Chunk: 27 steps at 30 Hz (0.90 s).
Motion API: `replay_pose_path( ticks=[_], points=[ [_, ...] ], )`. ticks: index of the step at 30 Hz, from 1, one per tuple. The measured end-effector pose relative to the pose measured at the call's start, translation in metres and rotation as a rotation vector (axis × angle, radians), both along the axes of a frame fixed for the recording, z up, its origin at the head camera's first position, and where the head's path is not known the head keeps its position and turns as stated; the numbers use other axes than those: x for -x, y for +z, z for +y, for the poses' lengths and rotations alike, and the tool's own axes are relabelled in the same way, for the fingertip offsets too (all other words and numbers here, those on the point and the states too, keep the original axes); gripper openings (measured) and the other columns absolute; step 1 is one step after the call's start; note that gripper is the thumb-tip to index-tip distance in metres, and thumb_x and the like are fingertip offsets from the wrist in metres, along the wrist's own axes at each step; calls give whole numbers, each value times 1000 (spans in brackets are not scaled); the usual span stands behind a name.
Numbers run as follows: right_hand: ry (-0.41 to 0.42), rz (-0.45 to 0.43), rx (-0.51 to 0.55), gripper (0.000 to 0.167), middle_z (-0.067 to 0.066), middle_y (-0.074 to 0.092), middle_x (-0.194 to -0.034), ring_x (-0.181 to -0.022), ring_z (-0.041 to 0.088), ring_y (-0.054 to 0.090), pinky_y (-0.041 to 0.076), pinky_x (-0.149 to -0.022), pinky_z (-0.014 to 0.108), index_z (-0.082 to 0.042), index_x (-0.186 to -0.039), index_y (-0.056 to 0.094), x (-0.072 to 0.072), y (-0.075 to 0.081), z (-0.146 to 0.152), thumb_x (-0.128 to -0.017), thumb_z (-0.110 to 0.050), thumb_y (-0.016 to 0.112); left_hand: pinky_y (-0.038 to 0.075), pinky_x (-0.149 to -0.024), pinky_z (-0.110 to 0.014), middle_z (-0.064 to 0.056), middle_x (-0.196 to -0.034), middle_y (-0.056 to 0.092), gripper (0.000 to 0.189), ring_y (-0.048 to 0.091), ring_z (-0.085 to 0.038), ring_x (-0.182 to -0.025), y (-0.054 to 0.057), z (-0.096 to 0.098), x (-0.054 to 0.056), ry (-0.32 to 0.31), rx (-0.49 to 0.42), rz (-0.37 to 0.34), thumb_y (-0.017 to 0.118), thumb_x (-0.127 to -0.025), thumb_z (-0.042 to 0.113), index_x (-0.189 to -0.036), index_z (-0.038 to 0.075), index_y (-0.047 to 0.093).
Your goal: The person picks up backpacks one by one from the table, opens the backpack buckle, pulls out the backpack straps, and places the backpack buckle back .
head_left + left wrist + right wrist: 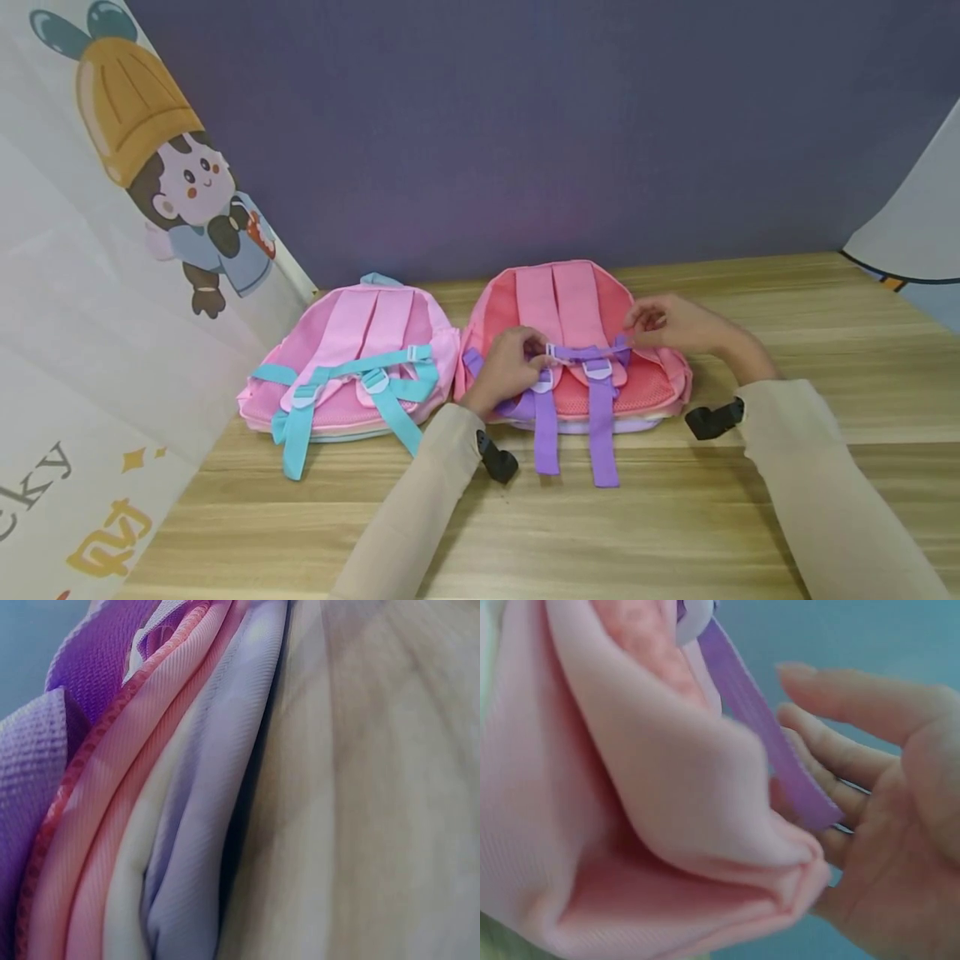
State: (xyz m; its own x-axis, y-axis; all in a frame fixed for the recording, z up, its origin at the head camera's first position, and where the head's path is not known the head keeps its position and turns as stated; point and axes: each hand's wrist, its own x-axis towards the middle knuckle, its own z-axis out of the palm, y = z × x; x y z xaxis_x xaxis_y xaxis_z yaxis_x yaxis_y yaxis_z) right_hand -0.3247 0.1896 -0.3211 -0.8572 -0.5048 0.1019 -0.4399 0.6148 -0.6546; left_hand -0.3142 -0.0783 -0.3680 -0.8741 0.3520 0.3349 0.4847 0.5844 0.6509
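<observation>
A pink backpack (502,292) lies with its padded shoulder straps upward and two purple webbing ends hanging toward the front. Across those straps runs a purple chest strap (581,354) with a white buckle. My left hand (510,367) pinches this strap by the buckle at its left end. Beside the strap's right end is my right hand (678,325). In the right wrist view, the loose tip of the purple strap (757,720) lies against the fingers, the thumb apart from it. The left wrist view shows the backpack's layered edge (210,787), with the hand out of sight.
Touching it on the left is a light pink backpack (330,325) with turquoise straps. Both lie on a wood-grain table (570,533). A dark panel (525,142) stands behind, and a printed white sheet (75,275) hangs along the left side.
</observation>
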Motion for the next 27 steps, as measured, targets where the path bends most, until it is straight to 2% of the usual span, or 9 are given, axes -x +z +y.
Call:
replay_pose_path(
  ticks=[4, 11, 14, 18, 21, 27],
  points=[
    [-14, 122, 21, 14, 6, 63, -88, -82, 14, 55, 48, -74, 25, -2, -98, 64, -1, -2, -10, -85, -6, 68, 49, -72, -18, -7, -85, 68, 12, 62, -12, -78, 0, -1, 0, -3, -3, -7, 71, -82, 8, -92, 3, 66],
    [-13, 258, 26, 20, 16, 64, -97, -94, 31, 58, 48, -86, 48, 2, -102, 62, -6, -8, -43, -83, -2, 67, 49, -71, -17, -7, -85, 68, 12, 61, -11, -78, 1, -1, 0, 0, -18, -17, 71, -83, 10, -91, 3, 66],
    [-30, 331, -53, 22, 16, 65, -98, -96, 32, 59, 47, -87, 49, 1, -102, 62, -10, -6, -53, -81, -4, 69, 49, -72, -18, -7, -86, 67, 13, 61, -12, -78, 3, -1, -1, 1, -23, -22, 71, -83, 9, -92, 3, 66],
    [-83, 420, -193, 23, 13, 67, -97, -94, 28, 61, 40, -89, 53, -2, -100, 64, -16, -3, -62, -80, -9, 72, 49, -73, -18, -8, -87, 67, 14, 62, -14, -79, 5, -1, -2, -2, -21, -11, 70, -83, 8, -94, 2, 67],
    [-113, 436, -250, 25, 11, 67, -98, -96, 26, 61, 33, -89, 55, -4, -102, 65, -19, -1, -67, -80, -12, 73, 49, -73, -19, -9, -88, 67, 15, 62, -15, -81, 6, -1, -3, -2, -18, 2, 70, -83, 8, -95, 1, 67],
    [-146, 524, -394, 26, 11, 67, -103, -101, 29, 60, 32, -89, 53, -4, -103, 64, -25, 3, -74, -81, -14, 72, 49, -74, -20, -9, -90, 67, 17, 62, -16, -82, 9, -1, -5, 3, -15, 13, 71, -83, 9, -97, 1, 67]
  ],
)
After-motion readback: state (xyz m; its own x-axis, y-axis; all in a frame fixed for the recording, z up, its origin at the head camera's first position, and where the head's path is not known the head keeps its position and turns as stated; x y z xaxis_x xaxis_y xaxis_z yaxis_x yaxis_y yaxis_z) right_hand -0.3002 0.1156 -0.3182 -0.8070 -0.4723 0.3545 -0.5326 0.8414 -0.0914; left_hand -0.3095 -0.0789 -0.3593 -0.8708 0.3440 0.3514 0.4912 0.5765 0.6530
